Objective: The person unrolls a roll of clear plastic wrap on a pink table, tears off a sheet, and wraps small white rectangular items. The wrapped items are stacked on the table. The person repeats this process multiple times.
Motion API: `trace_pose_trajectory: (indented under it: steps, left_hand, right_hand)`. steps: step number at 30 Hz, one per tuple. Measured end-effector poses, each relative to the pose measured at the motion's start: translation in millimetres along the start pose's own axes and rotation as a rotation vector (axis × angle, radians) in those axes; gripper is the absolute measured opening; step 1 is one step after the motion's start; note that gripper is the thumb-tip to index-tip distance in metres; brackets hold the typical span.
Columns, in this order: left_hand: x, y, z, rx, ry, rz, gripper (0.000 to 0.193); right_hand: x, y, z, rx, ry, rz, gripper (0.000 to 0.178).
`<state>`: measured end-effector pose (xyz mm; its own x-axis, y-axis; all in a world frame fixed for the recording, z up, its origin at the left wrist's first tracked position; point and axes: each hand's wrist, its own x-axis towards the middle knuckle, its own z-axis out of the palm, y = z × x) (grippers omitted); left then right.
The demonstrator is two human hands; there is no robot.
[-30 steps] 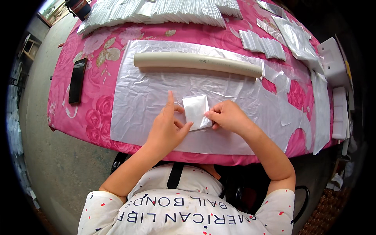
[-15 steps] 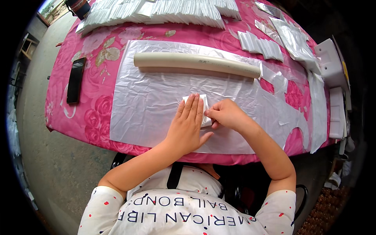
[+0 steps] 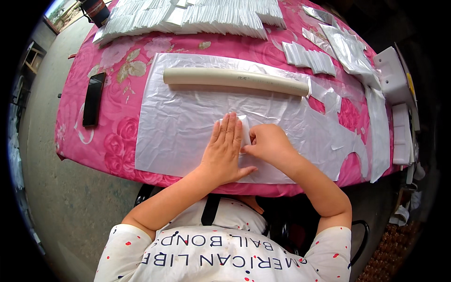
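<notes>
A small folded white plastic packet [image 3: 245,131] lies on a large white plastic sheet [image 3: 169,136] at the middle of the table. Pressed flat over the packet is my left hand [image 3: 224,152], fingers stretched out and thumb apart; it covers most of it. Along the packet's right edge, my right hand [image 3: 273,144] is closed, thumb and curled fingers at the edge. Its fingertips are partly hidden, so the exact grip is hard to see. Beyond both hands a long cream tube [image 3: 235,81] rests across the sheet.
Rows of folded white packets [image 3: 221,21] line the far side, with a smaller row [image 3: 308,58] at far right. A phone [image 3: 94,99] lies left on the pink floral tablecloth [image 3: 112,89]. Loose plastic [image 3: 350,49] and white boxes [image 3: 395,77] are at the right.
My right hand has slid slightly nearer along the packet's right edge, its fist turned more over. My left hand stays flat on the packet. The whole view has shifted slightly.
</notes>
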<state>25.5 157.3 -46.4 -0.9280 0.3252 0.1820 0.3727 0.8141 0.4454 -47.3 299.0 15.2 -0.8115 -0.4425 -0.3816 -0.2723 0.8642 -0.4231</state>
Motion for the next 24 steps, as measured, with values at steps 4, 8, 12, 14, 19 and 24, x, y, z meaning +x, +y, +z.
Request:
trace_pose_trajectory:
  steps: [4, 8, 12, 14, 19, 24]
  left_hand:
    - [0.9, 0.0, 1.9, -0.01, -0.01, -0.012, 0.117]
    - [1.8, 1.1, 1.4, -0.002, -0.027, -0.025, 0.117]
    - [-0.4, 0.2, 1.5, -0.007, 0.022, -0.008, 0.116]
    - [-3.7, -0.7, -3.4, -0.011, 0.06, 0.029, 0.112]
    - [-38.5, -2.7, -27.8, -0.439, 0.243, 0.007, 0.082]
    - [-104.5, -1.6, -46.2, -1.512, -0.147, -0.477, 0.037]
  right_hand:
    - [7.1, 1.6, -2.8, -0.074, -0.048, -0.001, 0.028]
    - [5.9, 7.4, -11.7, -0.077, -0.116, 0.039, 0.027]
    - [-1.7, 14.3, -18.0, -0.115, -0.143, 0.097, 0.022]
    - [-4.9, 22.1, -17.7, -0.174, -0.132, 0.044, 0.019]
    - [-15.3, -2.3, 1.0, -0.294, 0.143, -0.173, 0.013]
    - [16.1, -24.9, 22.2, -0.202, 0.416, -0.709, 0.043]
